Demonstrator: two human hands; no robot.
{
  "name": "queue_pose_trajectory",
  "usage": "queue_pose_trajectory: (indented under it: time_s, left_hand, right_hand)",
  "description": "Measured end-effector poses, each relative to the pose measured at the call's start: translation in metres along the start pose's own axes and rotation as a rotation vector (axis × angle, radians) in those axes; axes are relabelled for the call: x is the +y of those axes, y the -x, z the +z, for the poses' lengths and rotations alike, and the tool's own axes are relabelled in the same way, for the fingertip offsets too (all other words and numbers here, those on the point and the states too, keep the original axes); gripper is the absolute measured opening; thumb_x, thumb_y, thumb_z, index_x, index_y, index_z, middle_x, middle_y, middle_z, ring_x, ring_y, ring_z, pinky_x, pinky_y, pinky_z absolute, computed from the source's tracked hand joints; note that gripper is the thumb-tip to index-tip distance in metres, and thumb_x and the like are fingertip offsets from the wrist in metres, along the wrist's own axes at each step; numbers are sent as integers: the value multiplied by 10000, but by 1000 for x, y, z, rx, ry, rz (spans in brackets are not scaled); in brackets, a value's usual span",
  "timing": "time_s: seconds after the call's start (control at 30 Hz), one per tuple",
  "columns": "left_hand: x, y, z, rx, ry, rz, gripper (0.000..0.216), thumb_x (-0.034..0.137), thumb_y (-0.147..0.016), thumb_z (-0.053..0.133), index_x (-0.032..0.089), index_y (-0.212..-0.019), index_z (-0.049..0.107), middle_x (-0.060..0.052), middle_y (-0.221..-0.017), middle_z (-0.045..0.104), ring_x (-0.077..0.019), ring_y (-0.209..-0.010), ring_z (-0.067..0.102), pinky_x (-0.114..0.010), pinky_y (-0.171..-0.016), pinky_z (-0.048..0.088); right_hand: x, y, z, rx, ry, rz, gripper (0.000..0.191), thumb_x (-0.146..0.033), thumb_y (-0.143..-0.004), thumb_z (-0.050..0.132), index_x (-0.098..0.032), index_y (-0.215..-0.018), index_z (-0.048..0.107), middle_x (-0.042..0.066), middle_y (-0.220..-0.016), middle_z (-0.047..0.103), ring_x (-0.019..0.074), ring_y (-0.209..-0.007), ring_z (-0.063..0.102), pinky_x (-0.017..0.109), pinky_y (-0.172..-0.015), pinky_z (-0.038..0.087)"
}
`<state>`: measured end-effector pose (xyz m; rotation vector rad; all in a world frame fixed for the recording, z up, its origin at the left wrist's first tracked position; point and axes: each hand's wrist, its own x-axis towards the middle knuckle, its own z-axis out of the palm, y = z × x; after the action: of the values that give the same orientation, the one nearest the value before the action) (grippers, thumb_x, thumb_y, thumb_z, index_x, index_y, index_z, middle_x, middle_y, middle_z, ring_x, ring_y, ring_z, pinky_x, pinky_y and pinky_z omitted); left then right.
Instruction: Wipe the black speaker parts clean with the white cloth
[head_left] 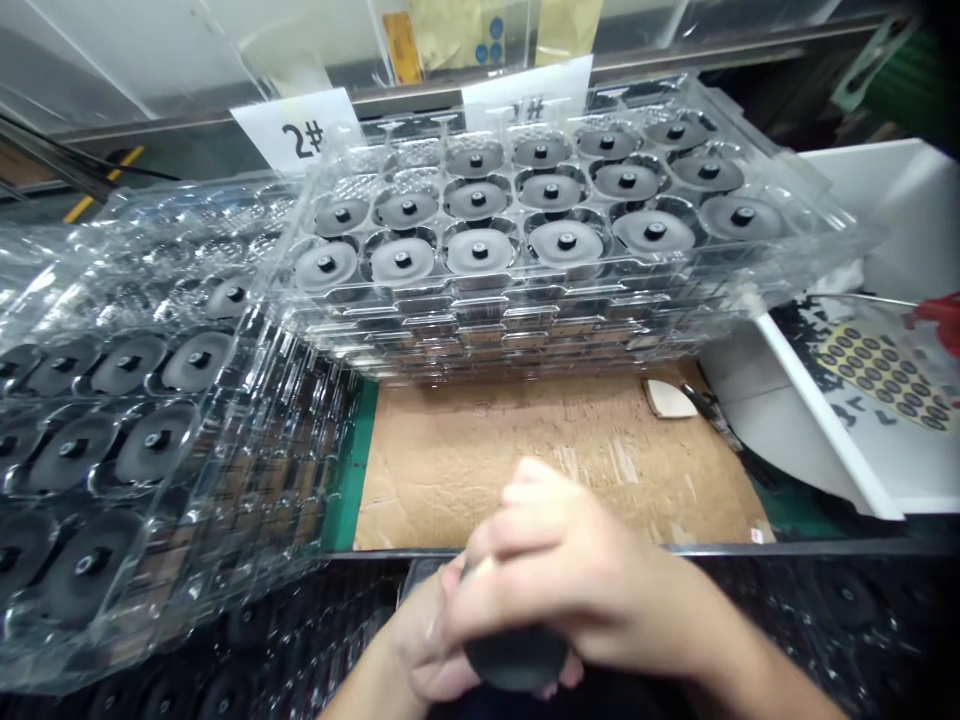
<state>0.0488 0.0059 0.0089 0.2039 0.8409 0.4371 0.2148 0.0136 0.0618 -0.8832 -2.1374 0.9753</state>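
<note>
A round black disc (517,657) is held low in front of me, just past the near edge of the table. My left hand (431,635) cups it from the left and below, with fingertips showing under its right side. My right hand (566,570) is closed over the top, its fingers curled against the disc and the left hand. Its motion blurs it a little. The hands cover much of the disc, so its upper face is hidden. Similar discs with a small central hub sit in the clear plastic tray (517,270) on the stack ahead.
More stacked trays (247,400) of discs stand at the left. Cardboard (465,450) covers the table, with a pale-bladed tool (671,400) at its right. A white bin (817,430) holds a sticker sheet (881,375) and black scraps. Paper signs (300,130) stand behind.
</note>
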Motion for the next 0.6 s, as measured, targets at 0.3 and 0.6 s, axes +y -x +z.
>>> queue_pose_trajectory:
  time_s: [0.3,0.6]
  left_hand:
    - [16,-3,1,-416,195,-141,426,285,-603,713,151,-998,630,-71,-885,707,-221,-733,687,-244,-575,545]
    - [11,-1,-1,-239,134,-22,447,274,-658,717,188,-1081,599,-72,-1077,642,-223,-955,622,-286,-793,509]
  right_hand:
    - [62,51,59,305,23,645,219,-219,-867,471,-268,-982,651,4,-917,676,154,-853,605,279,-768,462]
    - [25,39,45,643,28,689,230,-254,-873,472,-222,-1071,586,42,-1042,635,156,-899,600,254,-732,496]
